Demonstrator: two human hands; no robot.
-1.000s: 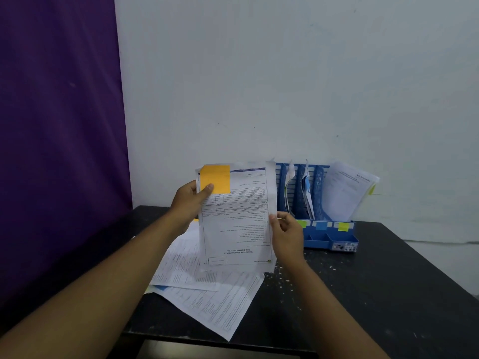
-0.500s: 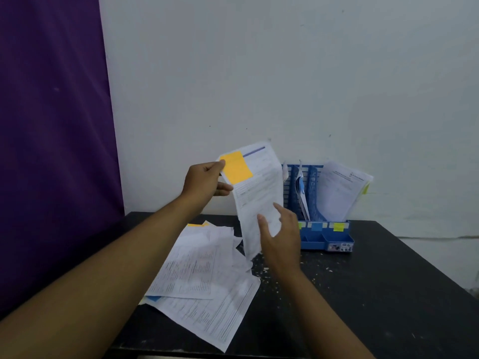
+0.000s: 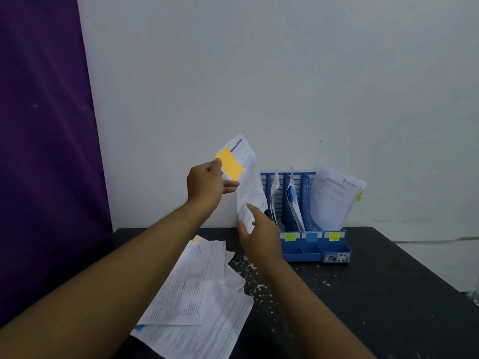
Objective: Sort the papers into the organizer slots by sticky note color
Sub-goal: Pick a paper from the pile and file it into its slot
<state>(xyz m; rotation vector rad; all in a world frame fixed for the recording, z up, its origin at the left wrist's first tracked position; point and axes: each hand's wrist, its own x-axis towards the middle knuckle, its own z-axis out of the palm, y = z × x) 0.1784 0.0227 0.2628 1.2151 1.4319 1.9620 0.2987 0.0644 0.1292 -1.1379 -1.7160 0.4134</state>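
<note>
The left hand (image 3: 207, 185) pinches 1 sheet (image 3: 252, 195) by its top corner, thumb on the front just beside the orange note (image 3: 230, 164) and fingers curled behind, so the sheet hangs in the air, tilted and seen nearly edge-on, in front of the wall (image 3: 285, 86). At 5 o'clock from that hand the right hand (image 3: 260, 238) is spread wide, fingers loosely straight and thumb apart, with the sheet's lower end between thumb and forefinger; whether it touches the paper cannot be told. The organizer (image 3: 317, 251) stands on the table (image 3: 388, 294) at 3 o'clock from the right hand, against the wall, just beside the hanging sheet. Its front bears 3 tabs: green (image 3: 289, 237) at 9 o'clock, blue (image 3: 310, 237) in the middle, yellow (image 3: 333, 236) at 3 o'clock. Behind the green tab stands a curled paper (image 3: 274, 198), behind the blue one a paper with a blue note (image 3: 293, 196), and behind the yellow one a broad paper (image 3: 334, 200) leaning toward 1 o'clock. The pile (image 3: 202, 288) lies fanned on the table at 7 o'clock from the right hand, partly under the left forearm. Pale crumbs (image 3: 259, 281) dot the table between pile and organizer. A purple curtain (image 3: 44, 125) fills the 9 o'clock side.
</note>
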